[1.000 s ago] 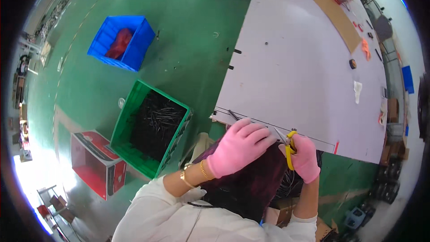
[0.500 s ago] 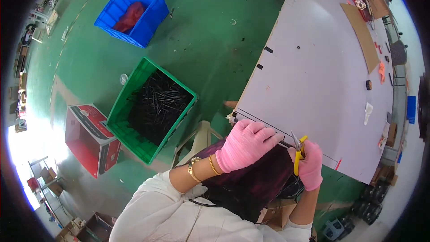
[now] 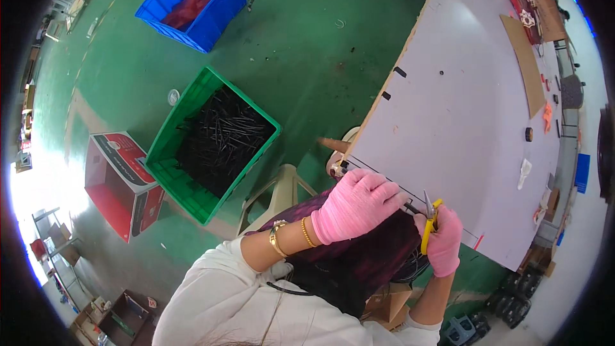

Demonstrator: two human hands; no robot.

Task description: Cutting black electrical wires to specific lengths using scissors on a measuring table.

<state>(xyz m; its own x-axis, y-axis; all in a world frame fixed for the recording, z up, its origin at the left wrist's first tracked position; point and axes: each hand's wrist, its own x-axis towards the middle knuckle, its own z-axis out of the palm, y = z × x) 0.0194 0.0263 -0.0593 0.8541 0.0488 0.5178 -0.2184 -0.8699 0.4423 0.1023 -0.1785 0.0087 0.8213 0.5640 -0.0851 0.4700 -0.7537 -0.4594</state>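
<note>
Fingers curled, your left hand (image 3: 352,210) seems to pinch a black rod (image 3: 410,207), your right hand (image 3: 444,237) grips yellow scissors (image 3: 426,233); keep both steady.

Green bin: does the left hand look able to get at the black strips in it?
Probably yes, perhaps with a lean: the green bin stands open-topped on that side, nothing covering the black strips, though the left hand seems occupied with a dark stick.

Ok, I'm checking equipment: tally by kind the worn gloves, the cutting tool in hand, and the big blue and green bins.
Pink gloves: 2
Yellow-handled cutting tool: 1
Blue bin: 1
Green bin: 1
Total: 5
</note>
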